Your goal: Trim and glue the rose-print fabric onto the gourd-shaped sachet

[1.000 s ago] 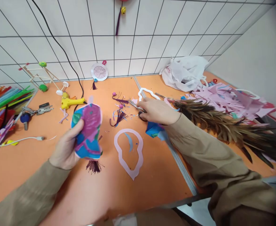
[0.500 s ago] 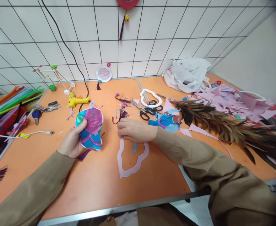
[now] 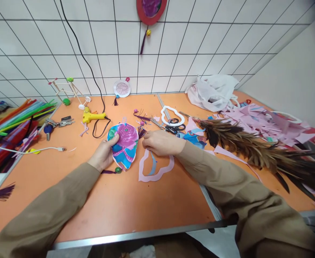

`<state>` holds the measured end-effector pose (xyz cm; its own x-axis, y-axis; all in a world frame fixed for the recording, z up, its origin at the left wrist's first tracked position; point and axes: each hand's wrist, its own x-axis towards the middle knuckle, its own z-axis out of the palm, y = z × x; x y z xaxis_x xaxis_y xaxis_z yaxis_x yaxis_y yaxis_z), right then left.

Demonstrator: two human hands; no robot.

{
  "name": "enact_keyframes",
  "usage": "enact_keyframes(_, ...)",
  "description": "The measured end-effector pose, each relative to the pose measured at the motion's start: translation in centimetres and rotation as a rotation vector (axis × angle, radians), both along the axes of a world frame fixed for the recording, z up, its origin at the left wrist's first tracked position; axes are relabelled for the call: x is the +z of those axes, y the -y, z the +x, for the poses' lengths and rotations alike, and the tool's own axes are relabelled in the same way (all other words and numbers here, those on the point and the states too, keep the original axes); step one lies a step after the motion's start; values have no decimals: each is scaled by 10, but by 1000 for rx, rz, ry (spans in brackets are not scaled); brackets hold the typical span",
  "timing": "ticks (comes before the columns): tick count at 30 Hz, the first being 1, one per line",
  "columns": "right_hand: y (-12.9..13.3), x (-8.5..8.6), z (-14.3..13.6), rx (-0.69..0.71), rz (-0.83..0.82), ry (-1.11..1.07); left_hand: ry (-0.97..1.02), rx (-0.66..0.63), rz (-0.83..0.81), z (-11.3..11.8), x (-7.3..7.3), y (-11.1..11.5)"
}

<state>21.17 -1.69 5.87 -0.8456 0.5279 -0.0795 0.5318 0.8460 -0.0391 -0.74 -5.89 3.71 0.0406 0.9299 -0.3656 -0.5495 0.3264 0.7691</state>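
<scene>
orange table [image 3: 135, 211], left hand [image 3: 104, 154] clamped on floral piece [image 3: 125, 147] — nearer right hand [image 3: 161, 142] than before, hands apart — right grip unclear

I moved my right hand [image 3: 161, 142] from the scissors [image 3: 172, 129] to the top of the pink frame [image 3: 149, 178], which has turned. My left hand [image 3: 103, 154] brought the flower piece [image 3: 126, 138] nearer. More red ring [image 3: 139, 11] shows.

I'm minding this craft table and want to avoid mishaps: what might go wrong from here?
Black-handled metal scissors lie just beyond the right hand, so a careless reach might nick it. The looped black cord by the yellow glue gun could snag the blue-and-pink floral ornament in the left hand. The right hand might crease the flat pink paper outline beside it.
</scene>
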Motion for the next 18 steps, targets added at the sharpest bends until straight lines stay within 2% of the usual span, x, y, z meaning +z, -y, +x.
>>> enact_keyframes(4, 3, 7, 3, -18, -68, -4, 115, 109, 77, -5, -2, -10)
enact_keyframes(10, 0, 6, 5, 60, -181, -43, 93, 131, 47, -16, -4, 4)
enact_keyframes(13, -1, 3, 3, 33, -234, -12, 53, 152, 38, -11, -9, 9)
enact_keyframes(18, 1, 3, 2, 18, -255, 23, -37, 246, 112, 4, -15, 13)
